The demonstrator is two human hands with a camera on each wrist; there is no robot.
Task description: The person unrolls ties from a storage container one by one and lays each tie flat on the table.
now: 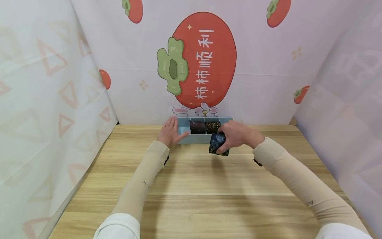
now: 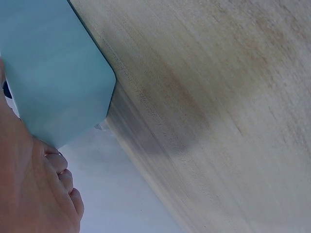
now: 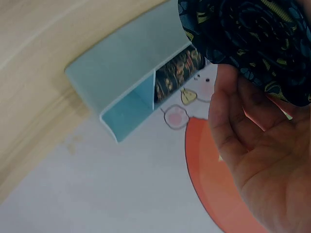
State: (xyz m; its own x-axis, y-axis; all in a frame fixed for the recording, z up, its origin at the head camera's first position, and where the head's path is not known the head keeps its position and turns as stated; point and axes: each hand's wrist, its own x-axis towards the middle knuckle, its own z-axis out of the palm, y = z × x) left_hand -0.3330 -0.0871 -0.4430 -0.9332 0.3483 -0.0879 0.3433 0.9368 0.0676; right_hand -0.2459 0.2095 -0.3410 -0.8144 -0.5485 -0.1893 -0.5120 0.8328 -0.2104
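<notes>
A pale blue divided box (image 1: 195, 139) stands at the table's back edge. My left hand (image 1: 169, 131) rests at its left end, fingers fairly straight and thumb spread toward the front rim; in the left wrist view the hand (image 2: 36, 189) lies against the box's end. In the two middle compartments sit a dark reddish patterned roll (image 1: 197, 127) and a black roll with gold print (image 1: 213, 126). My right hand (image 1: 234, 135) holds a dark blue floral rolled necktie (image 1: 217, 143) in front of the box. Its spiral of fabric layers shows in the right wrist view.
Behind the box hangs a white cloth backdrop with a large red persimmon print (image 1: 206, 59). Cloth walls rise at the left and right. The wood-grain table (image 1: 197, 192) stretches toward me, under both sleeved forearms.
</notes>
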